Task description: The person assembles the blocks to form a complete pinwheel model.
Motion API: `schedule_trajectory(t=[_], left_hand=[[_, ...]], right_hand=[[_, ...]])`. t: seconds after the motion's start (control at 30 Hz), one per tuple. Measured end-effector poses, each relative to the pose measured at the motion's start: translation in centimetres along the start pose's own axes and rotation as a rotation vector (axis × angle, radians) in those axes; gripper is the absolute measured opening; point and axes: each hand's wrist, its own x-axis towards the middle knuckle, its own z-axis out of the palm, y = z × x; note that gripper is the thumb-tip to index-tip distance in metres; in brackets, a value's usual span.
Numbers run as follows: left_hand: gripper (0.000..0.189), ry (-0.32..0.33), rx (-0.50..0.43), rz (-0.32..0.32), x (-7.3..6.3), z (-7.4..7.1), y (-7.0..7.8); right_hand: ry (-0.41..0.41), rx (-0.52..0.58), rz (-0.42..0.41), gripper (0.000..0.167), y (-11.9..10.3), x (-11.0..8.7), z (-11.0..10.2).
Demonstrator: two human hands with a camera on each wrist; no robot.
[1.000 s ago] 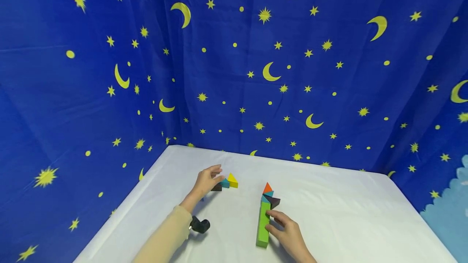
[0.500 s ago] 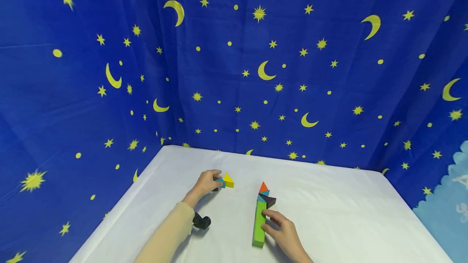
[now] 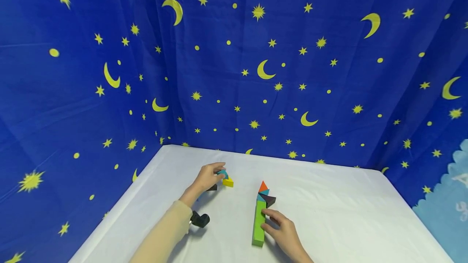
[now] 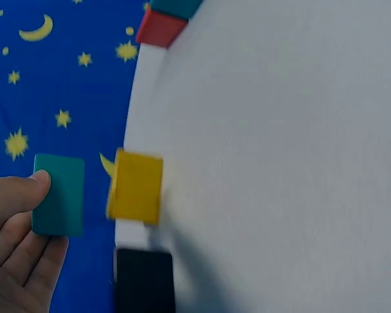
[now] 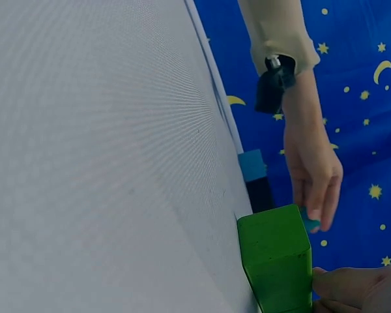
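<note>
My left hand [image 3: 206, 177] pinches a teal triangular block [image 4: 60, 195] between thumb and fingers, close over a yellow triangular block [image 3: 228, 183]. In the left wrist view, the thumb [image 4: 42, 186] lies on the teal block's edge. A dark block [image 3: 213, 188] sits beside the yellow one, partly behind the hand. My right hand [image 3: 283, 232] rests its fingertips along the right side of a long green block [image 3: 258, 226]. Beyond the green block's far end, an orange triangle [image 3: 263, 186], teal-blue triangles [image 3: 265, 192] and a dark triangle [image 3: 269, 200] lie in a row.
A blue block [image 5: 251, 165] stands near the dark one in the right wrist view. A black wrist camera [image 3: 200, 219] hangs at my left cuff. White cloth covers the table [image 3: 336, 214], and a blue star-patterned curtain [image 3: 226, 68] closes off its back and left.
My left hand has taken hold of the teal block and raised it from beside the dark block toward the yellow one. The right hand stays at the green block. The head view has shifted slightly.
</note>
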Motion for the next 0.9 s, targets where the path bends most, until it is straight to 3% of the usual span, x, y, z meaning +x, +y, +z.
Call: schedule_trajectory(t=[0.3,0.53,0.9], left_hand=[[0.042,-0.147,-0.018,0.156,0.4,3.2,2.3],[0.044,-0.272,-0.009,0.155,0.3,6.6,2.6],[0.042,-0.299,0.028,0.170,0.8,8.8,1.9]], right_hand=[[-0.004,-0.001,-0.009,0.041,0.0,0.2,0.1],[-0.003,0.010,0.003,0.041,0.2,-0.1,0.1],[-0.012,0.015,-0.033,0.041,0.3,0.0,0.0]])
